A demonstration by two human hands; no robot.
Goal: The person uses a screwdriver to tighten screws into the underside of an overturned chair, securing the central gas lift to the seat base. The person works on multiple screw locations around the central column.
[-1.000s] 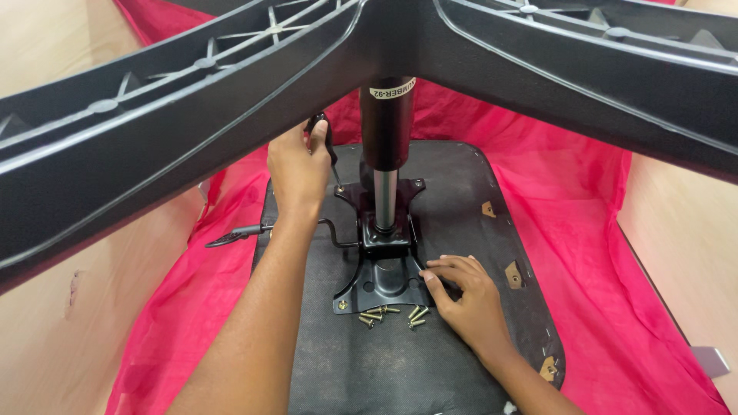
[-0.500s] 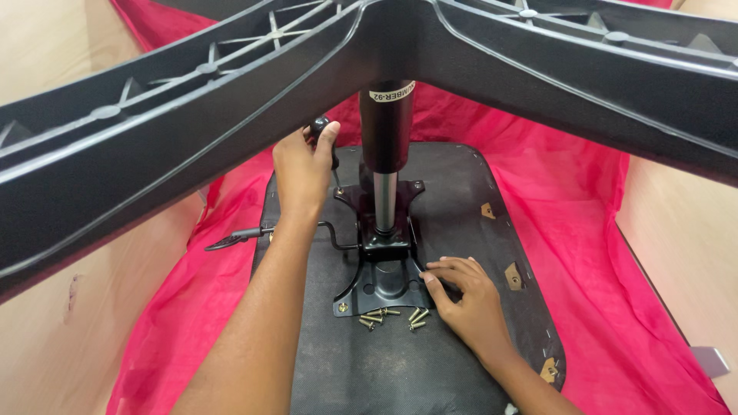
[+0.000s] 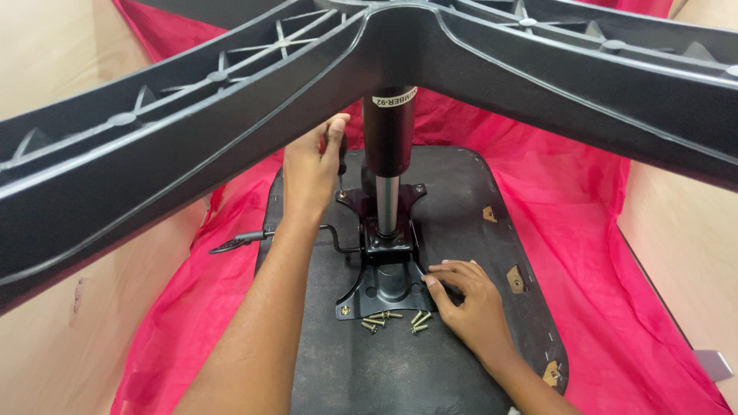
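At the centre of the frame a black metal mounting plate (image 3: 382, 283) lies on the dark underside of an upturned chair seat (image 3: 453, 192), with a gas-lift column (image 3: 388, 165) rising from it into the black five-arm base (image 3: 154, 165) that fills the top of the view. The left hand (image 3: 314, 165), just left of the column, is closed around a dark tool handle (image 3: 340, 146) whose tip points down at the plate's upper left corner. The right hand (image 3: 469, 300) rests palm-down at the plate's lower right edge, fingers bent and pinching nothing that can be made out. Loose brass screws (image 3: 393, 319) lie scattered just below the plate, and a lever (image 3: 242, 240) juts left over the red cloth (image 3: 615, 253). The heavy base looks top-heavy on the column; a hard sideways push could tip it or shift the plate off its holes, and a sweep of the right hand could scatter the screws.
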